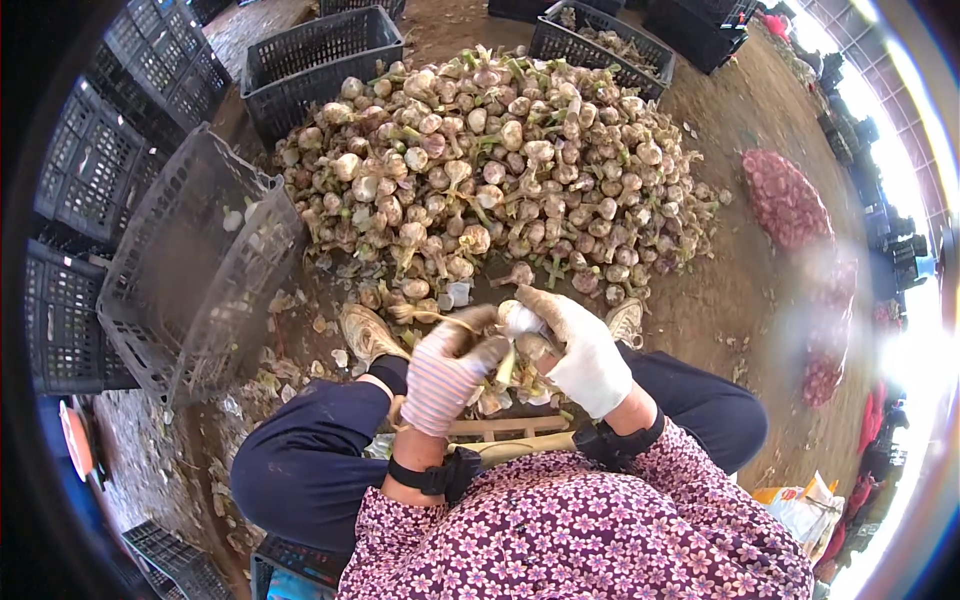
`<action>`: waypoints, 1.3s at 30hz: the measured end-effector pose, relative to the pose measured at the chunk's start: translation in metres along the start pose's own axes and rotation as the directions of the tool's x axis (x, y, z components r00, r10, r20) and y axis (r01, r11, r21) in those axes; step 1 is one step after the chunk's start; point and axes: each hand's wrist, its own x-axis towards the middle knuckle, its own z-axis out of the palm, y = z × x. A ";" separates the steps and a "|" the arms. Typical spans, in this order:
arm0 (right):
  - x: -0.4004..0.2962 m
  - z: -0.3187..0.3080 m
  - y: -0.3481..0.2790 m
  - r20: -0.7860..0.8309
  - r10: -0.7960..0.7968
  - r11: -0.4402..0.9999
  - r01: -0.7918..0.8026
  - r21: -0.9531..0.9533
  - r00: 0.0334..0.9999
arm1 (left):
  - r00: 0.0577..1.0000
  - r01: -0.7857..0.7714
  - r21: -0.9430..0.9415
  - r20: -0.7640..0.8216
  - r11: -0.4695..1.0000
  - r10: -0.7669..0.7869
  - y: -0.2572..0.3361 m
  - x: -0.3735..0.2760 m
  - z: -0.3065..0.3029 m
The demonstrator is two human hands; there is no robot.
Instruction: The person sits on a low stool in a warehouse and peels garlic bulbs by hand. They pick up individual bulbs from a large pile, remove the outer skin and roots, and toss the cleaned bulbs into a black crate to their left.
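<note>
A peeled white garlic bulb [519, 318] sits between the fingers and thumb of my right hand [583, 351], which wears a white glove with soiled fingertips. Close against the bulb's left side is my left hand [454, 367], in a striped glove, with its fingers curled and blurred. A dry yellowish strand [431, 313] sticks out beside those fingers; whether they grip it is unclear. Just under the bulb shows a pale green stalk [507, 366]. Beyond both hands rises a large heap of unpeeled garlic bulbs [487, 172], with one loose bulb [517, 274] at its near edge.
A grey plastic crate [195, 285] with a few white bulbs leans at the left, near stacked black crates [94, 165]. Two more crates, a left one [262, 94] and a right one [660, 79], stand behind the heap. Red mesh sacks [787, 199] lie right. Husks [285, 367] litter the floor.
</note>
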 end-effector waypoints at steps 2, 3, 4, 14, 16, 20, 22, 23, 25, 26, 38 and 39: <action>0.001 -0.001 0.002 0.059 -0.100 0.987 0.106 -0.117 0.993 | 1.000 -0.023 0.112 0.010 0.993 0.021 0.002 0.001 0.005; 0.002 -0.002 0.003 0.105 -0.137 0.974 0.153 -0.167 0.985 | 0.997 -0.078 0.248 0.025 0.966 0.074 0.002 0.003 0.008; 0.002 -0.002 0.003 0.131 -0.177 0.957 0.201 -0.208 0.976 | 0.983 -0.179 0.431 0.039 0.884 0.180 0.002 0.003 0.008; -0.017 0.008 0.000 0.127 0.344 0.881 -0.366 0.301 0.931 | 0.948 0.152 -0.264 -0.234 0.952 -0.216 -0.029 0.006 0.015; -0.022 0.017 0.000 0.116 0.424 0.642 -0.389 0.660 0.898 | 0.849 0.313 -0.642 -0.143 0.700 -0.509 -0.036 0.012 0.017; -0.017 0.030 0.009 0.162 0.484 0.484 -0.417 0.769 0.860 | 0.891 0.194 -0.901 -0.004 0.389 -0.454 -0.031 0.018 0.009; -0.011 0.031 0.015 0.313 0.529 0.296 -0.517 0.803 0.789 | 0.911 -0.004 -0.832 -0.232 0.555 -0.340 -0.024 0.014 0.003; -0.011 0.029 0.017 0.421 0.500 0.095 -0.531 0.842 0.756 | 0.896 0.009 -0.758 -0.284 0.652 -0.342 -0.020 0.012 0.001; -0.008 0.032 0.017 0.467 0.521 0.325 -0.671 0.666 0.715 | 0.917 -0.074 -0.584 -0.358 0.809 -0.175 -0.016 0.005 -0.001; -0.006 0.035 0.017 0.374 0.449 0.523 -0.578 0.626 0.811 | 0.947 -0.028 -0.671 -0.256 0.741 -0.196 -0.015 0.002 -0.001; -0.003 0.023 0.026 0.572 0.319 -0.024 -0.597 0.802 0.756 | 0.867 -0.280 -0.756 -0.464 0.591 -0.183 0.016 0.023 -0.039; -0.004 0.023 0.026 0.556 0.313 -0.092 -0.558 0.825 0.770 | 0.939 -0.205 -0.801 -0.323 0.563 -0.118 0.013 0.018 -0.032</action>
